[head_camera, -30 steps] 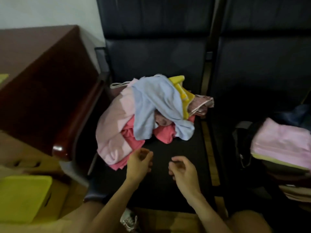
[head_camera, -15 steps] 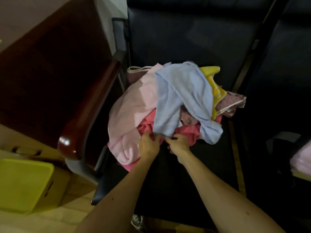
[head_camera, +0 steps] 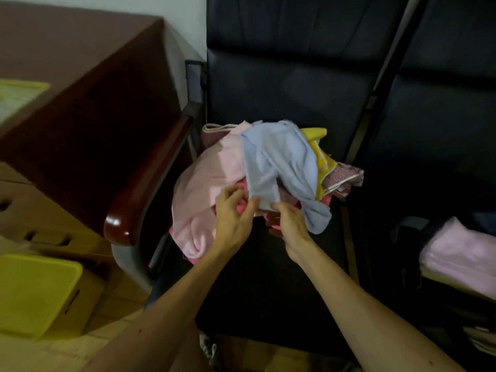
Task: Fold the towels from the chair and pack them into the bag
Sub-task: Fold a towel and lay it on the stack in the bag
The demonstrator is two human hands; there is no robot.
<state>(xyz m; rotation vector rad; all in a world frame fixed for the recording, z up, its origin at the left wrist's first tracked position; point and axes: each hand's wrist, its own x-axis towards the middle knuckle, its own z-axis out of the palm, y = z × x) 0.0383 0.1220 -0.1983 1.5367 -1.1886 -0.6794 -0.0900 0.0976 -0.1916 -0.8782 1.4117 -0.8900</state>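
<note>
Setting: dark padded chair (head_camera: 268, 291) beside a brown desk (head_camera: 80, 76), wooden armrest (head_camera: 145, 181) on its left side; the neighbouring dark seat to the right carries the bag (head_camera: 408, 251).
Pile: loose towels heaped at the back of the seat. The blue towel (head_camera: 279, 162) is draped on top, with the pale pink towel (head_camera: 204, 189) to the left. The yellow towel (head_camera: 319, 154) and a patterned cloth (head_camera: 343, 175) poke out on the right, and the deep pink towel (head_camera: 240, 208) lies underneath.
Change: one second back both hands hover over the bare front of the seat, touching nothing; half a second back they arrive at the pile; now both sit at the blue towel's lower hem.
Left hand (head_camera: 232, 221): fingers spread and fairly straight, forefinger tip touching the hem; I see no grip.
Right hand (head_camera: 291, 224): thumb on top of the hem, fingers curled beneath; I read it as a pinch on the blue towel.
Meaning: my judgement is that the blue towel is picked as the next to fold; it is not lifted yet, and nothing in this pile looks folded.
Bag state: a folded pink towel (head_camera: 461, 259) lies at its mouth, so I reckon packing is partly done.
Hidden: right fingertips under the cloth; the number of towels lower in the heap; most of the deep pink towel.
Cut off: bag runs past the right edge, its depth unreadable.
Blur: left margin is smeared; the yellow box (head_camera: 35, 291) shows no detail.
</note>
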